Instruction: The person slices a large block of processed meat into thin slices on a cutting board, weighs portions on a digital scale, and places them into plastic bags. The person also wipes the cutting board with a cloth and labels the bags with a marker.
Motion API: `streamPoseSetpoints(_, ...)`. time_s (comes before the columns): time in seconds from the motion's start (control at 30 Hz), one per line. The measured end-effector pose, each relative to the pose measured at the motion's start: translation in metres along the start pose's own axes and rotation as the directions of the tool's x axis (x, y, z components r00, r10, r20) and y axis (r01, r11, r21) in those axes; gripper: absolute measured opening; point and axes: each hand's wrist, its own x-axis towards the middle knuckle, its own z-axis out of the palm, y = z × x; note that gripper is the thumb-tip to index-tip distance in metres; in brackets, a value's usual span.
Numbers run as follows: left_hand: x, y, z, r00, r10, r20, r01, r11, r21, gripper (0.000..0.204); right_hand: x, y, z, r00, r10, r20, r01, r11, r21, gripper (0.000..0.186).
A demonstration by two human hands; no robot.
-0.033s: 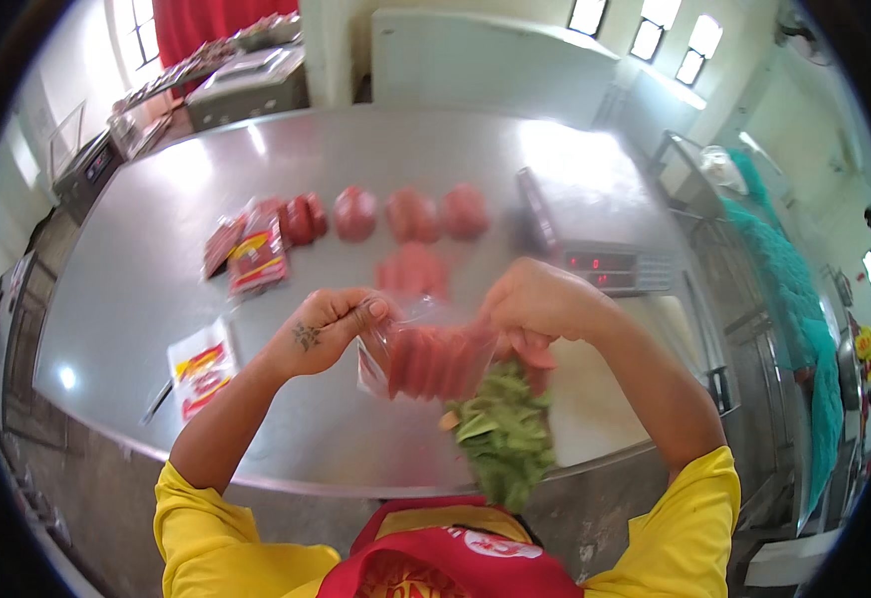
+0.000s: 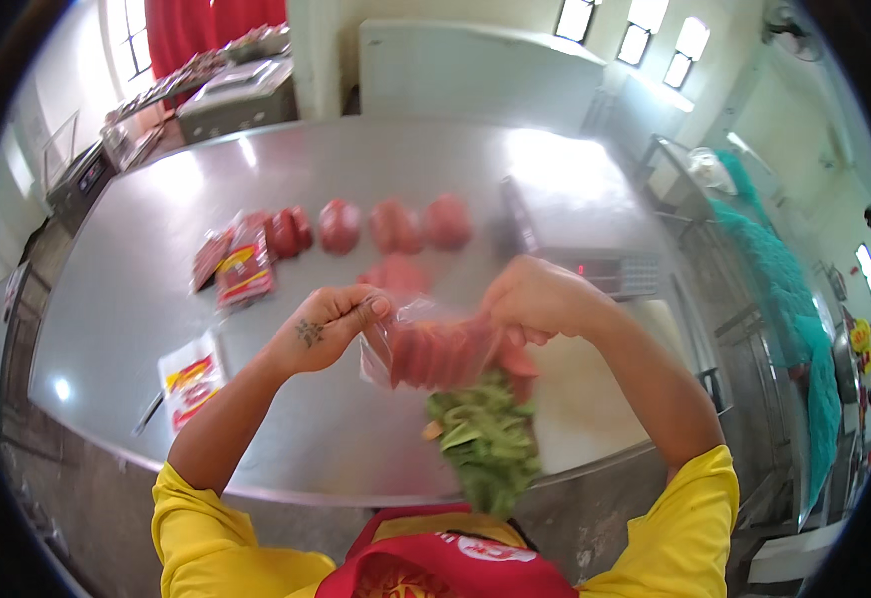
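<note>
Between my hands, above the steel table [image 2: 286,439], hangs a clear plastic bag [image 2: 435,356] holding a row of red sausage-like pieces. My left hand [image 2: 334,324] pinches its left upper corner between thumb and fingers. At the opposite corner my right hand [image 2: 543,301], slightly blurred, has its fingers closed on the bag. Just below the bag lies a heap of green, leaf-like strips [image 2: 485,434], with a pinkish-red piece [image 2: 518,371] beside it, under my right hand. Behind the bag lie more reddish pieces [image 2: 393,276], partly covered.
Red bundles [image 2: 392,226] line the table's middle, with filled packs [image 2: 246,271] at their left. A flat printed bag [image 2: 192,379] and a pen [image 2: 148,414] lie left. A digital scale [image 2: 565,224] stands back right, near a pale board [image 2: 580,409].
The view has shifted slightly, so the table and its things sit a little further left and lower. Both hands keep their grip on the bag.
</note>
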Motion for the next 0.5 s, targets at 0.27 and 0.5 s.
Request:
streamPoseSetpoints(0.27,0.253,0.026,0.133,0.972,0.19,-0.136,-0.167,0.972,0.167,0.025,0.016,0.147,-0.196,0.918,0.042,-0.394,-0.065,0.997,-0.045,0.016)
streamPoseSetpoints(0.5,0.353,-0.015,0.232,0.908,0.389,-0.157,-0.217,0.757,0.617,0.017,0.104,0.322,-0.234,0.745,-0.207,-0.634,0.257,0.966,-0.014,0.022)
